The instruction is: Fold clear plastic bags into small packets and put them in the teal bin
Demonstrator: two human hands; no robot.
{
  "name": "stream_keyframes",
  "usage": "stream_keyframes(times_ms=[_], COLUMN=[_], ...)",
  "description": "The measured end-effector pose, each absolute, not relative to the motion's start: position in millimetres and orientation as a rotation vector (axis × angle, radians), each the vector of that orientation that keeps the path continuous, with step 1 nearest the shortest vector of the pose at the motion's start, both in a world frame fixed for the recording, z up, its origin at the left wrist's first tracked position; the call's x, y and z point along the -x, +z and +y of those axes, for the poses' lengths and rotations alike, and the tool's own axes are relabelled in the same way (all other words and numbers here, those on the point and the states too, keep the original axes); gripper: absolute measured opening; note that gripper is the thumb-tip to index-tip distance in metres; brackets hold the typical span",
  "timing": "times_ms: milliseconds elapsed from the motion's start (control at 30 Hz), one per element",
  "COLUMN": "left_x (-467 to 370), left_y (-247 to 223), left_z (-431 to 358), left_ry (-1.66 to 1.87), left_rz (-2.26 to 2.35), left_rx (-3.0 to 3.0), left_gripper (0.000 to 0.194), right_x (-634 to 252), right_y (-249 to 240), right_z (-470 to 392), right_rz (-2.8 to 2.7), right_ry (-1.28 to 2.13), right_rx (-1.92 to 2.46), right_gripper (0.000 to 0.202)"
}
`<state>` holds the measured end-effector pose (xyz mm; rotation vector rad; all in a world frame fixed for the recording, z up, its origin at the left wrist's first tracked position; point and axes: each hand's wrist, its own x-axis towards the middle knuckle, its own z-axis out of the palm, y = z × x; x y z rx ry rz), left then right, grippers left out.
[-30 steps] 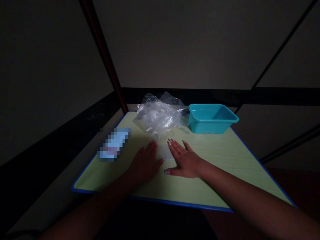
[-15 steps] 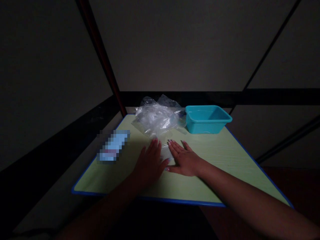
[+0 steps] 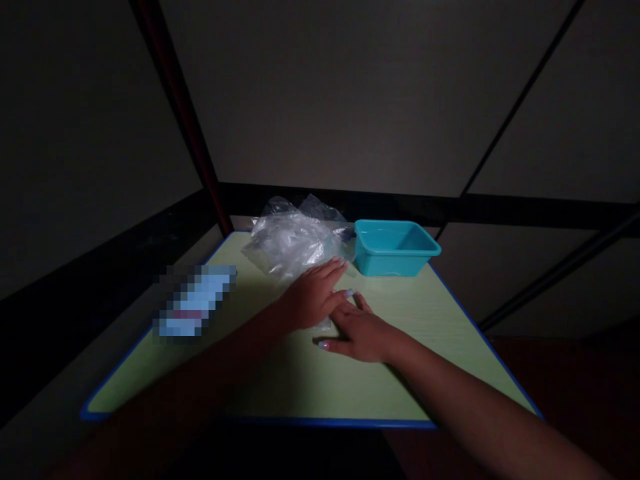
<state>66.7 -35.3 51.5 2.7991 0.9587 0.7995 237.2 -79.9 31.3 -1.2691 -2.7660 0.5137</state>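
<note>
From my feed, clear plastic film (image 3: 323,325) lies on the bench (image 3: 443,327), partly hidden by my left hand (image 3: 315,298) and right hand (image 3: 364,331), both spread palm-down, left overlapping right in view, crumpled plastic pile (image 3: 287,241) just beyond, turquoise basin (image 3: 395,263) beside it.

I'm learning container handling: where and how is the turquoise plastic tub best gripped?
Probably pinch the turquoise plastic tub by its right rim, coming from the right: the lip flares outward there, while crumpled clear plastic lies close by its left.
</note>
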Motion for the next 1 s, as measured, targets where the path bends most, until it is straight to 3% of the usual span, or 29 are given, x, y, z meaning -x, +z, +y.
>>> stream_keyframes(times_ms=[233,400,567,1000], left_x=[-5,5,2,-3], left_y=[20,19,13,10], left_z=[-43,-44,-44,-49], left_ry=[0.779,0.821,0.497,0.356], left_rz=[0.987,0.885,0.829,0.949], left_rx=[-2.855,-2.772,-2.827,-2.848], left_gripper=[0.049,0.047,0.057,0.055], right_x=[-232,-239,-242,-236], right_y=[40,49,49,40], right_z=[-87,-80,-72,-80], right_rz=[-2.752,-2.498,-2.420,-2.499], right_ry=[0.413,0.331,0.367,0.376], right_rx=[1.196,0.969,0.756,0.694], right_gripper=[0.085,0.045,0.019,0.022])
